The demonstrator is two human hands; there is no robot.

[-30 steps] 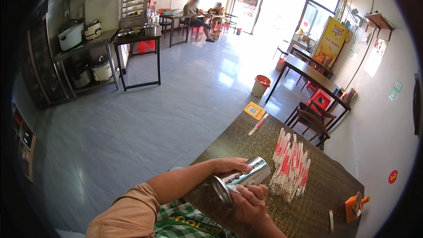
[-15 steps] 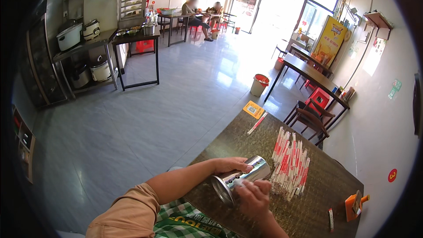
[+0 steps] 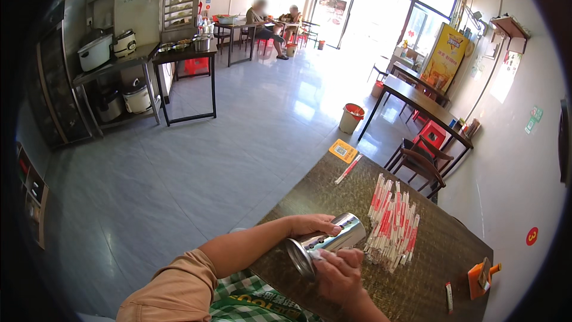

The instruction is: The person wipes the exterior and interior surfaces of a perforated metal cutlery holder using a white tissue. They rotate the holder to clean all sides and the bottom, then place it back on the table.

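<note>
A shiny steel chopstick holder (image 3: 350, 231), a cylinder with a row of holes and a flared end, lies tilted above the near part of the dark table (image 3: 298, 203). My left hand (image 3: 313, 225) grips it from the far side, thumb on top. My right hand (image 3: 341, 271) is closed on a crumpled white tissue (image 3: 316, 255), mostly hidden by the fingers, and presses it on the holder beside the flared end. Just right of the holder lies a heap of paper-wrapped chopsticks (image 3: 390, 220) in white and red.
One more wrapped chopstick packet (image 3: 348, 169) and an orange card (image 3: 344, 151) lie at the table's far corner. An orange box (image 3: 478, 278) and a small white packet (image 3: 448, 297) are at the right. Beyond stand a bin (image 3: 351, 119), a chair (image 3: 422, 161) and two seated people (image 3: 262, 21).
My right hand has slid the tissue along the holder toward its flared end, nearer to me. My left hand and the holder stay nearly in place.
</note>
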